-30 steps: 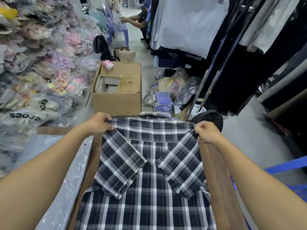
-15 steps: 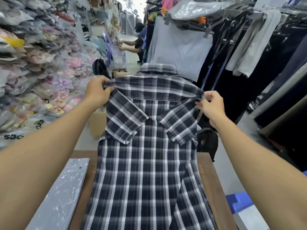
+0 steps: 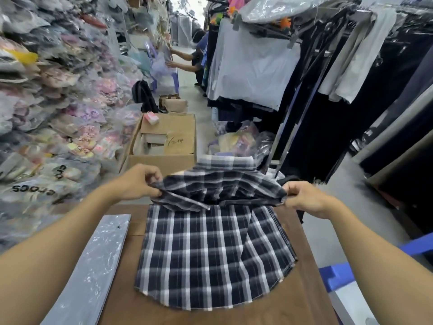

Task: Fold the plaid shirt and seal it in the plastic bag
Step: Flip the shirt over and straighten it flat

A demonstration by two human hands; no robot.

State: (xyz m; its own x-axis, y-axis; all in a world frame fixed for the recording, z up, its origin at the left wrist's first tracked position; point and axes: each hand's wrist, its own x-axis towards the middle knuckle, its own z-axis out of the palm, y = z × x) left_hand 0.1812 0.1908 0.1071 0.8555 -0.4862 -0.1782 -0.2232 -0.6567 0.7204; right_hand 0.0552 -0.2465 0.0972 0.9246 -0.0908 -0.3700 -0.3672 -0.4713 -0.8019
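Observation:
A dark navy and white plaid shirt (image 3: 210, 249) lies on a brown table (image 3: 304, 301), its hem toward me. Its shoulder end is raised off the table, bent over at the far edge with the collar pointing away. My left hand (image 3: 138, 181) pinches the left shoulder and my right hand (image 3: 307, 198) pinches the right shoulder, both above the table's far edge. A flat clear plastic bag (image 3: 93, 268) rests on the table to the left of the shirt, apart from it.
An open cardboard box (image 3: 164, 146) stands on the floor beyond the table. Bagged goods are stacked high on the left (image 3: 46, 102). Hanging clothes fill racks on the right (image 3: 328, 78). A seated person (image 3: 194, 59) is far down the aisle. A blue stool (image 3: 337, 275) is at right.
The shirt's shoulders were lifted high by both hands half a second ago; now they have come down toward the table's far edge and the shirt's lower part lies flat.

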